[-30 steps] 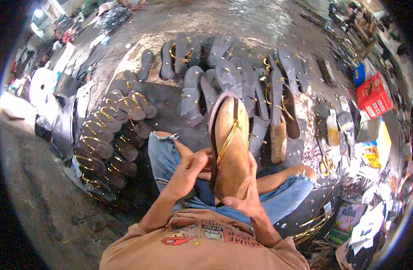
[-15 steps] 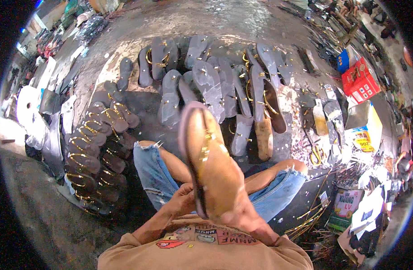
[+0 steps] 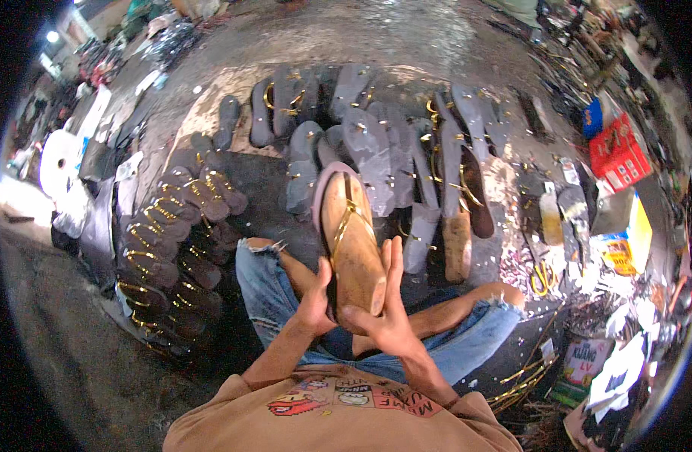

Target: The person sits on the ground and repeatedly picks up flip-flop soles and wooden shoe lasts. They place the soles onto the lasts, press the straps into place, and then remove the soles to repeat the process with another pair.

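Note:
A wooden shoe last [image 3: 361, 260] stands tilted before me, with a dark sandal fitted round it. The sandal's pale sole edge [image 3: 323, 197] shows along the left, and its gold strap [image 3: 346, 219] crosses the last near the toe end. My left hand [image 3: 316, 303] is pressed to the sole side, its fingers partly hidden behind. My right hand [image 3: 384, 313] grips the heel end of the last, thumb across it and fingers stretched along its right side.
Grey soles and sandals [image 3: 368, 151] lie ahead on a dark board, some with gold straps. Finished-looking gold-strapped sandals [image 3: 154, 245] are stacked in rows at left. At right are yellow-handled scissors [image 3: 543, 279], a red box [image 3: 620, 151], a tin [image 3: 583, 360] and scraps.
The last with the sandal has come down and turned slightly, its heel end now showing. My right hand has shifted to the heel's right side; my left hand has opened out along the sole.

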Available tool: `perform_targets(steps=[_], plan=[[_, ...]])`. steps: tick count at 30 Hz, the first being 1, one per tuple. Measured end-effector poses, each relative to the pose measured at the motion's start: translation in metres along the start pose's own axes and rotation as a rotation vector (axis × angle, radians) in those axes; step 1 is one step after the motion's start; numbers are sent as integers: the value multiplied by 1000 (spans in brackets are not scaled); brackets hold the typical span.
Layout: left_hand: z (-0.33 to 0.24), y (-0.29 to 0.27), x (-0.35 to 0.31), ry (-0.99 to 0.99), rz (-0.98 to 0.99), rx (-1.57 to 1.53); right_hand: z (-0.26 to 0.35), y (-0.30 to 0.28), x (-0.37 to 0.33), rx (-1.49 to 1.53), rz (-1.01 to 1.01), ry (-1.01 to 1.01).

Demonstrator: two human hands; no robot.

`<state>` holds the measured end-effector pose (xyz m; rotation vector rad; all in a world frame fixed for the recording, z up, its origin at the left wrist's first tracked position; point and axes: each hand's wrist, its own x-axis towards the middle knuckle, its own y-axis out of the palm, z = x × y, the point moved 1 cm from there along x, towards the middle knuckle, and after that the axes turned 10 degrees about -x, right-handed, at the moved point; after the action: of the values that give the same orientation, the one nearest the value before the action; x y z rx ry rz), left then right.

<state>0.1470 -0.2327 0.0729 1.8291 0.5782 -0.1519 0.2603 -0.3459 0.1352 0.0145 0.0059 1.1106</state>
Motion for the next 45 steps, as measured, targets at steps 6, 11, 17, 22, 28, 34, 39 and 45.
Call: perform_targets(steps=[6, 11, 17, 22, 28, 34, 39, 45], plan=[[-92, -30, -8, 254, 21, -174, 9, 5, -52, 238, 121, 275], [-60, -6, -13, -1, 286, -380, -110, -35, 10, -430, 49, 176], [-26, 10, -15, -235, 476, -256, -28, -73, 47, -99, -340, 121], [1, -10, -23, -352, 251, 304, 13, -96, 67, -141, 75, 226], [-28, -33, -70, 261, -201, 1134, -33, -80, 64, -372, -4, 97], [-161, -97, -38, 842, -683, 360, -140, -197, 104, -1018, -728, 200], [-259, -174, -32, 1081, -1021, 22, -145, -179, 100, -1216, -577, 76], [-238, -218, -30, 1010, -910, -44, -142, -236, 77, -1298, -1171, 49]])
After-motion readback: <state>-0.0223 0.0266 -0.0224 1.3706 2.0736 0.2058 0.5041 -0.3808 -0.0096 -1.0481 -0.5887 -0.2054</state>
